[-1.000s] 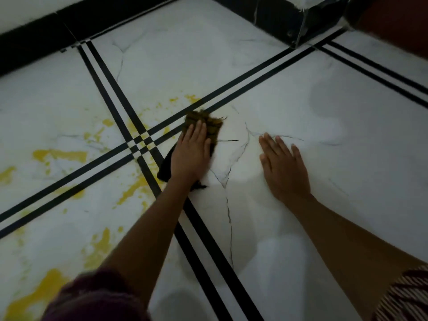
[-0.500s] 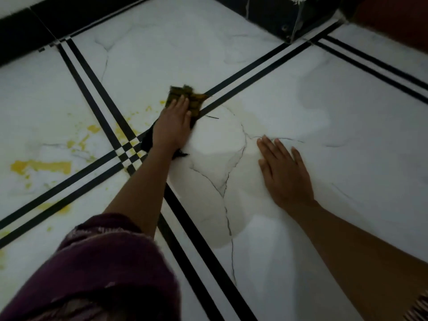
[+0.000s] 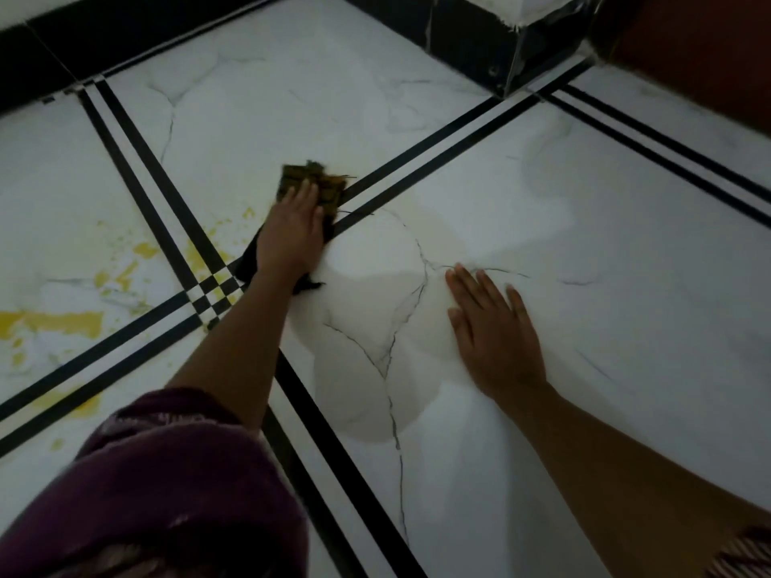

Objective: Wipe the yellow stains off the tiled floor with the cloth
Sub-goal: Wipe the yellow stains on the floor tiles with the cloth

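My left hand (image 3: 292, 235) presses flat on a dark cloth (image 3: 317, 185) whose far end is soaked yellow-brown. The cloth lies on the white marble-look floor (image 3: 584, 285), against the double black grout stripe (image 3: 425, 160). Yellow stains (image 3: 54, 323) spread over the tiles to the left, with smaller flecks (image 3: 196, 256) near the checkered crossing (image 3: 208, 294). My right hand (image 3: 492, 331) rests flat, fingers spread, on the tile to the right. A damp wiped patch (image 3: 375, 369) shows between the two hands.
A dark plinth corner (image 3: 500, 43) stands at the back right beside a reddish-brown surface (image 3: 709, 48). A black skirting band (image 3: 104, 31) runs along the far left edge. My purple sleeve (image 3: 158, 486) fills the lower left.
My left hand has pushed the cloth away from me, up along the stripe and past the crossing, leaving a wet trail. My right hand has stayed planted in place.
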